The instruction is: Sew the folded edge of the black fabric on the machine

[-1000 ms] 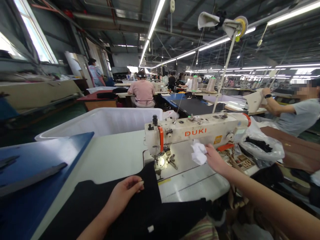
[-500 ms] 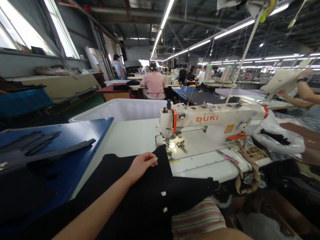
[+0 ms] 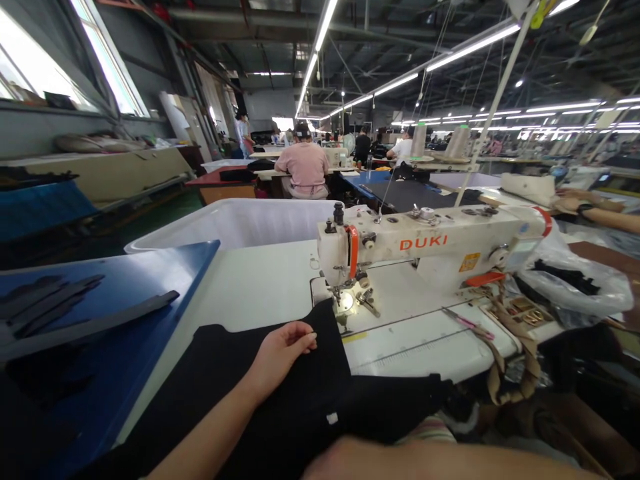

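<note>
My left hand (image 3: 287, 350) rests on a piece of black fabric (image 3: 235, 353), thumb and forefinger pressed together. Whatever may be between those fingertips is too small to make out. The fabric's upper corner reaches the needle area of a white sewing machine (image 3: 430, 243), and the rest hangs over the table's front edge. A small white tag (image 3: 332, 418) lies on the fabric. At the bottom edge my right hand (image 3: 345, 460) is smeared by motion above the fabric, its fingers not readable.
On the left a blue board (image 3: 200, 267) carries dark grey strips (image 3: 125, 317). A white bin (image 3: 240, 223) stands behind the table (image 3: 260, 273). Pink-handled snips (image 3: 467, 321), a tray of metal rings (image 3: 530, 313) and a plastic bag (image 3: 607, 287) lie right. A co-worker's arm (image 3: 610, 219) shows far right.
My right hand and forearm have come into view at the bottom, covering the lower white tag and most of the striped cloth. My left hand keeps its pinch. The co-worker's pale piece is lower.
</note>
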`<state>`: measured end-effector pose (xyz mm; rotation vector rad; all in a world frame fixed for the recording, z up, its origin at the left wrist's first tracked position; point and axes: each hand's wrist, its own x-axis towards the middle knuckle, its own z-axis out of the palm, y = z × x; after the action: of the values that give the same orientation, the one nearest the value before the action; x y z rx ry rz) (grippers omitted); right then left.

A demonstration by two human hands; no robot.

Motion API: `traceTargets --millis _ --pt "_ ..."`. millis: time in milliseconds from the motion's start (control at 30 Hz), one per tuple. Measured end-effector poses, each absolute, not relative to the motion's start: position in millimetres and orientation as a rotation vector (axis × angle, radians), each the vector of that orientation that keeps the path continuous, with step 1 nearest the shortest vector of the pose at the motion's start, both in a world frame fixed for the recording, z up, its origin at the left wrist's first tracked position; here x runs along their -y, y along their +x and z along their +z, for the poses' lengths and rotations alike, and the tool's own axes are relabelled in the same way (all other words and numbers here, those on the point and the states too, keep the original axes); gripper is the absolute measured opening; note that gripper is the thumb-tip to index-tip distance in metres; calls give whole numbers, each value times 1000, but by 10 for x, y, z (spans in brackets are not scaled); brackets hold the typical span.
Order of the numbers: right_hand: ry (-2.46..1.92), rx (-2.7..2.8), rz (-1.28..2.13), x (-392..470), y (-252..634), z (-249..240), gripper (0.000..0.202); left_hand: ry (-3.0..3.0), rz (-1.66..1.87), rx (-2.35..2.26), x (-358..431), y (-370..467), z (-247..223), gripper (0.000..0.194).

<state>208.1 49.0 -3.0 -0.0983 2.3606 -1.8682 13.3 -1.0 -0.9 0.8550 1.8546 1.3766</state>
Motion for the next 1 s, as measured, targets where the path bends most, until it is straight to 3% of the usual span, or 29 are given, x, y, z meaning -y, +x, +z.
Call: traceTargets --millis 200,533,1000 --pt "671 -2660 -2088 -1384 1690 121 21 868 1383 -1857 4 164 -24 28" --pt "517 -2354 -2391 -1380 1373 -135 22 923 1333 -1922 9 222 31 28" --pt "530 -2334 -2355 -1368 1355 -152 20 928 1299 -2008 11 230 6 31"
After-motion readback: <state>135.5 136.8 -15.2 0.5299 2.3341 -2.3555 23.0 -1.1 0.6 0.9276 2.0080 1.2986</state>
